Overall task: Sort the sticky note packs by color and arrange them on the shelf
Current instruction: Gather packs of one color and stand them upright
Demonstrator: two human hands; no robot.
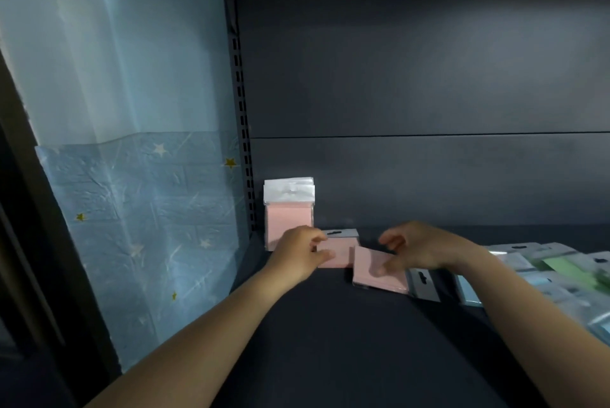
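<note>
Several pink sticky note packs (289, 209) stand upright in a row at the back left corner of the dark shelf (330, 325). In front of them my left hand (297, 254) pinches the left edge of a pink pack (340, 250) that lies flat. A second pink pack (379, 270) lies tilted to its right, hanger tab pointing right. My right hand (419, 247) hovers over it with fingers loosely curled, and its thumb touches the pack's upper face. A loose pile of green and blue packs (554, 272) lies at the right.
The shelf's slotted upright post (246, 143) stands left of the pink row. A blue star-patterned wall covering (132, 226) fills the left side. The dark back panel (429, 94) rises behind the packs.
</note>
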